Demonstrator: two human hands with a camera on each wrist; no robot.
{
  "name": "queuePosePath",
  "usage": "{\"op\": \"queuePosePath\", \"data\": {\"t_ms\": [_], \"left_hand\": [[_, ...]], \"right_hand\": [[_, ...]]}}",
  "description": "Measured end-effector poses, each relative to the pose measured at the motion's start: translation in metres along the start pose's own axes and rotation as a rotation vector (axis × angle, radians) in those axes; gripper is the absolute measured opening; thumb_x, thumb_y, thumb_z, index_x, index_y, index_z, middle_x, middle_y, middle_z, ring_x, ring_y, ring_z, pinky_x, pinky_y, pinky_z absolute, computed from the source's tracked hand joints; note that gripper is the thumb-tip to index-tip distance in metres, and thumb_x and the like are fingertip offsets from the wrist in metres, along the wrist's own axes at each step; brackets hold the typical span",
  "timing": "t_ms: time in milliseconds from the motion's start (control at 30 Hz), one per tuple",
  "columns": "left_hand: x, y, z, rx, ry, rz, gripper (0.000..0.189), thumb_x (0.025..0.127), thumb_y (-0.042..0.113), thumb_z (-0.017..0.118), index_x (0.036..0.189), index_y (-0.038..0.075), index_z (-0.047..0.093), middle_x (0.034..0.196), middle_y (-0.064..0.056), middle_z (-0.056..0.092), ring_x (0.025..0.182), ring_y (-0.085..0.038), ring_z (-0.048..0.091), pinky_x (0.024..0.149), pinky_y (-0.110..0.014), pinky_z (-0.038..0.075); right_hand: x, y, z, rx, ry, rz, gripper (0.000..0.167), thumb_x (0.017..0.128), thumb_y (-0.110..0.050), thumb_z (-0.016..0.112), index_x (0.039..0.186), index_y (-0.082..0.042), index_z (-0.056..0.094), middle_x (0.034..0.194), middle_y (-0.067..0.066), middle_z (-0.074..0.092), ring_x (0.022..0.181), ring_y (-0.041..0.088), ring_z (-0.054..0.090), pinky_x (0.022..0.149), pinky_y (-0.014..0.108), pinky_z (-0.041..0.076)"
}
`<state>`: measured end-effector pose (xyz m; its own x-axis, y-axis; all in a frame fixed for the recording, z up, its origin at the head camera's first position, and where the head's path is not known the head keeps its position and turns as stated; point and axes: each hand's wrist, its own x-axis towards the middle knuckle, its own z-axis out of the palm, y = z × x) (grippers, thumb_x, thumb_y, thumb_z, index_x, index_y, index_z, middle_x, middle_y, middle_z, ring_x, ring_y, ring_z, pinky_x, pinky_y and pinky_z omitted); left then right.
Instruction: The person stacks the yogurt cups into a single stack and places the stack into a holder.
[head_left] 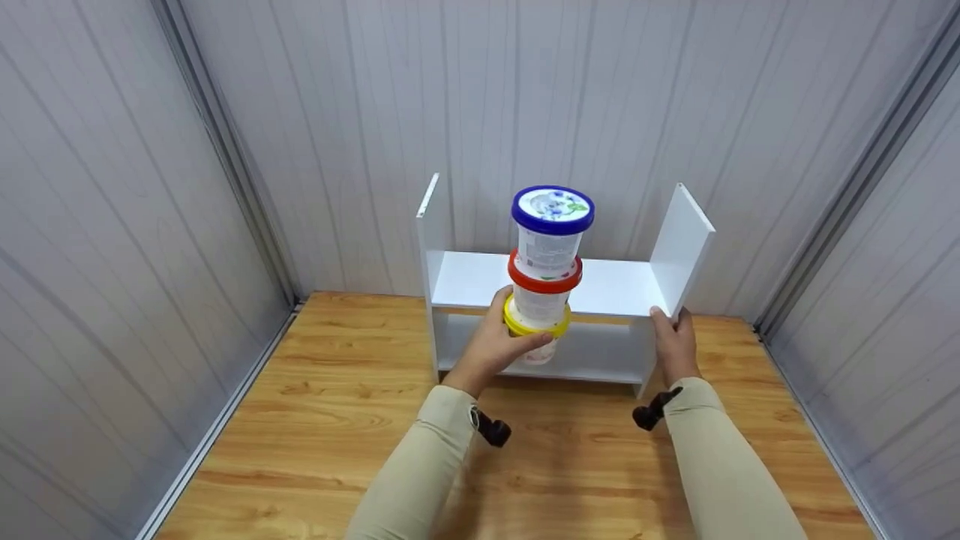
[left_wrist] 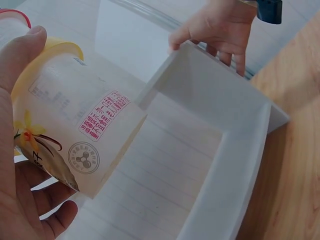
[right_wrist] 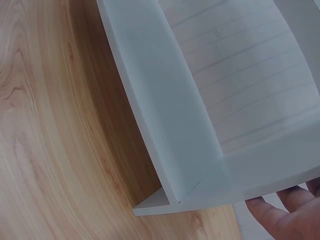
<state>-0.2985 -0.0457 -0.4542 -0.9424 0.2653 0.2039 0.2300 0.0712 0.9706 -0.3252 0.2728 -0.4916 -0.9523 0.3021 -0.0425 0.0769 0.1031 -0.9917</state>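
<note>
Three lidded paper tubs make a stack in front of a white shelf unit. The top tub has a blue lid, the middle tub a red one, the lowest tub a yellow one. My left hand grips the lowest tub, thumb and fingers round its side, and the other two ride on it, tilted slightly. In the left wrist view its printed side and a flower picture show. My right hand holds the right side panel of the shelf at the upper board's height, thumb at the front.
The shelf stands on a wood-grain surface close to the pale back wall. It has an upper board, a lower board and a left side panel. Pale walls rise on both sides.
</note>
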Motion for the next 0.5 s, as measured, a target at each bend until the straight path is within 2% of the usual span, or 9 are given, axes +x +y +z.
{"op": "queuePosePath", "data": {"t_ms": [233, 367, 500], "left_hand": [[0.007, 0.010, -0.002, 0.132, 0.031, 0.021, 0.094, 0.069, 0.056, 0.088, 0.146, 0.037, 0.037, 0.125, 0.013, 0.061, 0.110, -0.017, 0.060, 0.102, -0.046, 0.049], [0.012, 0.013, -0.004, 0.155, 0.034, 0.039, 0.093, 0.071, 0.053, 0.088, 0.147, 0.035, 0.037, 0.125, 0.011, 0.062, 0.109, -0.019, 0.061, 0.100, -0.047, 0.050], [0.014, 0.014, -0.005, 0.153, 0.042, 0.022, 0.095, 0.069, 0.055, 0.088, 0.147, 0.036, 0.037, 0.125, 0.011, 0.062, 0.109, -0.019, 0.060, 0.100, -0.048, 0.050]], "right_hand": [[0.000, 0.002, -0.002, -0.023, -0.004, 0.022, 0.084, 0.101, -0.054, 0.047, 0.164, -0.021, 0.001, 0.169, 0.011, 0.009, 0.152, 0.031, 0.016, 0.123, 0.053, 0.018], [-0.002, 0.001, -0.003, -0.025, 0.003, 0.020, 0.083, 0.101, -0.053, 0.047, 0.164, -0.022, 0.002, 0.169, 0.010, 0.008, 0.153, 0.030, 0.015, 0.123, 0.053, 0.017], [-0.011, -0.007, -0.003, -0.003, -0.010, 0.012, 0.082, 0.103, -0.049, 0.047, 0.164, -0.020, 0.001, 0.169, 0.011, 0.006, 0.153, 0.030, 0.013, 0.123, 0.052, 0.016]]}}
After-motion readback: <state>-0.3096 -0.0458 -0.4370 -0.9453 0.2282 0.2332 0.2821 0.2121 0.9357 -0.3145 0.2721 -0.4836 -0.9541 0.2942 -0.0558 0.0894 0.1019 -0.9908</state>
